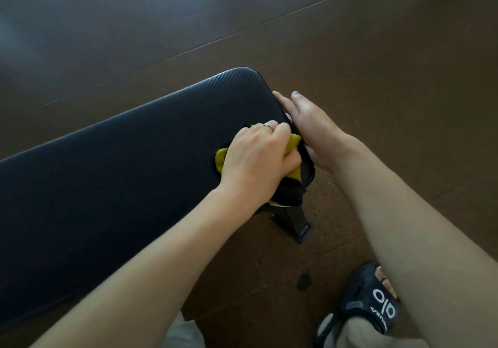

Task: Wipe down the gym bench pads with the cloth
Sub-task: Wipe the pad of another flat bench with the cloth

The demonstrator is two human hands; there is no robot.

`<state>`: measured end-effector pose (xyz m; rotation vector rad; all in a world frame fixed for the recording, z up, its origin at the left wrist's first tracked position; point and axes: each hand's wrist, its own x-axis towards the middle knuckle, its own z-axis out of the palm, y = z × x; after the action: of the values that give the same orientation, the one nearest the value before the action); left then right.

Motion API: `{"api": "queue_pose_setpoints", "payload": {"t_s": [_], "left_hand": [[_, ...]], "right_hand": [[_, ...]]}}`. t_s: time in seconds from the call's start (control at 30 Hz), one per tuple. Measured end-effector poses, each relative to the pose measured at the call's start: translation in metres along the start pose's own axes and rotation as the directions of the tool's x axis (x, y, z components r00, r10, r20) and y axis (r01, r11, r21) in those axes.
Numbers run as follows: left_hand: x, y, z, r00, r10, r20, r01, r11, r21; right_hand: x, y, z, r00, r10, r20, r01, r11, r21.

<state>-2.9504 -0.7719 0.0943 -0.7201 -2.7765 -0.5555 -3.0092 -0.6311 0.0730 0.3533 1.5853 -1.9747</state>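
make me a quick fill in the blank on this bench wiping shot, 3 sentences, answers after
1. The cloth bunched under the left hand is ____ in colour.
2. The right hand lies flat against the ____ of the black bench pad.
3. The ring sits on a finger of the ____ hand.

Answers: yellow; end; left

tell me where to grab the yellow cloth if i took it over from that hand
Take the yellow cloth by the fold poking out left of the left hand, coming from the open pad side. The rest is bunched under the palm, and the right hand blocks the bench end.
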Motion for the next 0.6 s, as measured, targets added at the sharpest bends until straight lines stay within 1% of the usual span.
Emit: {"api": "queue_pose_setpoints", "payload": {"t_s": [0.03, 0.07, 0.1, 0.13, 0.17, 0.23, 0.27, 0.3, 0.33, 0.37, 0.4, 0.47, 0.5, 0.53, 0.57, 0.6], "left_hand": [[0.002, -0.004, 0.001, 0.999, 0.034, 0.0, -0.034, 0.999, -0.025], [0.01, -0.012, 0.003, 0.999, 0.048, 0.001, -0.048, 0.999, -0.013], [0.023, -0.021, 0.005, 0.999, 0.037, -0.013, -0.037, 0.999, 0.039], [0.041, -0.034, 0.006, 0.999, -0.005, -0.032, 0.008, 0.995, 0.104], [0.063, -0.048, 0.004, 0.995, -0.097, -0.02, 0.098, 0.985, 0.144], [0.098, -0.072, 0.001, 0.949, -0.313, 0.03, 0.303, 0.936, 0.18], [0.106, -0.077, 0.002, 0.926, -0.376, 0.034, 0.364, 0.913, 0.184], [0.104, -0.074, 0.003, 0.921, -0.388, 0.03, 0.375, 0.906, 0.197], [0.094, -0.065, 0.004, 0.93, -0.367, 0.026, 0.354, 0.911, 0.21], [0.077, -0.05, 0.003, 0.955, -0.297, 0.009, 0.29, 0.937, 0.197], [0.055, -0.032, 0.001, 0.98, -0.199, 0.005, 0.196, 0.969, 0.149], [0.009, -0.002, -0.003, 0.997, -0.016, 0.081, 0.014, 1.0, 0.024], [-0.002, 0.003, -0.009, 0.993, 0.044, 0.109, -0.041, 0.999, -0.029], [-0.003, -0.004, -0.012, 0.989, 0.089, 0.116, -0.081, 0.994, -0.071], [0.004, -0.015, -0.013, 0.991, 0.088, 0.104, -0.081, 0.994, -0.067], [0.016, -0.032, -0.01, 0.997, 0.049, 0.067, -0.049, 0.999, -0.003]], "right_hand": [[0.001, 0.0, 0.0, 1.0, 0.016, -0.008, -0.015, 0.999, 0.033], [0.0, 0.0, 0.001, 1.0, 0.027, -0.015, -0.026, 0.998, 0.054], [0.002, 0.0, 0.0, 0.999, 0.032, -0.018, -0.031, 0.998, 0.061], [0.003, 0.0, -0.001, 0.999, 0.033, -0.015, -0.032, 0.998, 0.062], [0.003, -0.001, -0.001, 0.999, 0.026, -0.021, -0.025, 0.999, 0.044], [0.001, 0.0, -0.001, 0.999, 0.022, -0.041, -0.022, 1.0, 0.012], [0.0, 0.0, 0.0, 0.999, 0.022, -0.042, -0.022, 1.0, 0.015], [-0.001, 0.001, 0.0, 0.999, 0.019, -0.035, -0.018, 0.999, 0.03], [-0.001, 0.001, 0.001, 1.0, 0.014, -0.022, -0.013, 0.999, 0.039], [0.0, 0.001, 0.002, 1.0, 0.008, -0.025, -0.006, 0.999, 0.046], [0.0, 0.0, 0.003, 1.0, 0.008, -0.022, -0.007, 0.999, 0.035], [0.0, -0.002, 0.003, 1.0, 0.016, -0.014, -0.016, 1.0, 0.012], [0.0, -0.001, 0.002, 1.0, 0.007, 0.001, -0.007, 1.0, 0.006], [0.0, -0.001, 0.0, 1.0, -0.01, 0.007, 0.01, 1.0, -0.011], [-0.001, 0.0, -0.002, 1.0, -0.028, 0.005, 0.028, 0.999, -0.038], [-0.001, 0.002, -0.003, 0.999, -0.037, -0.006, 0.037, 0.996, -0.077]]}}
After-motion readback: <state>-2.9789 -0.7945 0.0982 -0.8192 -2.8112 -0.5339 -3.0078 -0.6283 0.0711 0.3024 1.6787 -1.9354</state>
